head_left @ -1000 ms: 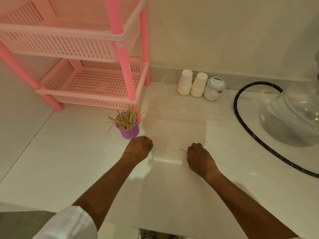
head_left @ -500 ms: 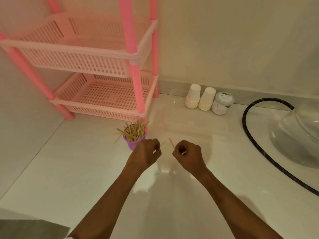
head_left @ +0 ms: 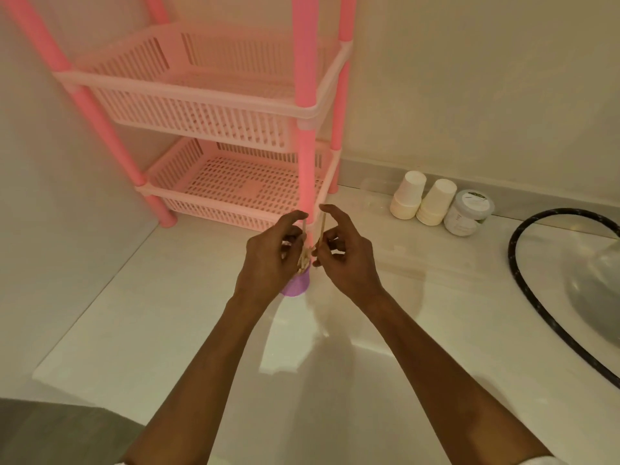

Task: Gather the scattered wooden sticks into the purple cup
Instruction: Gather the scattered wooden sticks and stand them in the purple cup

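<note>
Item by item, as recorded from the head view.

1. Purple cup [head_left: 297,287]: stood on the white counter [head_left: 167,330], just in front of the near post of the pink rack [head_left: 235,105]. Only its lower wall showed, below and between the two hands; the rim was hidden by them.

2. Wooden sticks [head_left: 303,255]: a bunch stood in the cup, leaning together, the tops rising between the hands. Two more were held roughly upright above the bunch, one on each side. Whether their lower ends had reached the cup could not be told.

3. Left hand [head_left: 268,263]: raised over the left side of the cup, fingers curled, thumb and fingertips pinching the left upright stick. It covered most of the cup's left side.

4. Right hand [head_left: 349,263]: level with the left and close beside it, across the bunch. Thumb and curled fingers pinched the right upright stick; the forefinger was stretched out above, past the stick's top.

5. Pink rack: two slatted tiers on pink posts, set in the corner against the wall.

6. Paper cups [head_left: 407,199]: two upturned stacks side by side by the back wall, well right of the rack.

7. Jar [head_left: 468,213]: white-lidded, just beside the right stack.

8. Black hose [head_left: 512,253]: curved along the counter at far right, round a glass vessel [head_left: 600,290].
</note>
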Available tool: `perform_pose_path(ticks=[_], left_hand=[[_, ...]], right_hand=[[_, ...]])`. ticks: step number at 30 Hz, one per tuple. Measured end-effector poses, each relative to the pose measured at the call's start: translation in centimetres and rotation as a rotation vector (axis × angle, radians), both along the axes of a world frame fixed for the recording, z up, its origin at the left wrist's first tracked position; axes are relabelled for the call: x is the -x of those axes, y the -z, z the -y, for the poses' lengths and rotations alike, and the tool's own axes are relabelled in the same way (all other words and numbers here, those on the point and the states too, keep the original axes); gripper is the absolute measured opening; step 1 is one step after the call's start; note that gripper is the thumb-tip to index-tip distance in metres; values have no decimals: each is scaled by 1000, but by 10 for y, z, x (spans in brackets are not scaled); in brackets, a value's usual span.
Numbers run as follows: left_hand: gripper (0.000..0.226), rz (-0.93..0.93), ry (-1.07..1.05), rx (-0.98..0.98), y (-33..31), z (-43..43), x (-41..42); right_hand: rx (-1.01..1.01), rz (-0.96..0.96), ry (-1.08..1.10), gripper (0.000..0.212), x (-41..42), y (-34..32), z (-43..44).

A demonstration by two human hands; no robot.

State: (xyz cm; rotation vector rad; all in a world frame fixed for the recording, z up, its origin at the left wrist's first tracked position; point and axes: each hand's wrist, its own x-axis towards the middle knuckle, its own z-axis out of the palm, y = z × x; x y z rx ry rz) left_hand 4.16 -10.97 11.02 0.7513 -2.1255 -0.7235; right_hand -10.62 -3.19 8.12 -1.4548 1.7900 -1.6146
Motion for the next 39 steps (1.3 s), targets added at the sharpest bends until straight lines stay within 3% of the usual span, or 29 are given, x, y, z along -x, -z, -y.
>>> perform_pose_path(ticks=[5,12,22,27,32,36,39], left_hand=[[34,-108,-80,-35,8,13,-9],[30,-25,-202,4,33,22,-13],[20,115,-273,-73,68,23,-17],[19,216,-270,104,77,22,-19],[22,267,-284,105,83,21,-21],[20,271,-232,140,86,23,-23],[25,197,-260,125,87,25,-26]], right_hand=[[59,-54,61,50,-10,1,15],[100,-82,143,37,-19,13,26],[-22,-310,235,23,-21,42,28],[-93,-510,214,18,-25,47,27],[-230,-614,177,20,-27,56,26],[-253,-599,111,22,-25,59,24],[-171,-449,137,30,-22,57,19]])
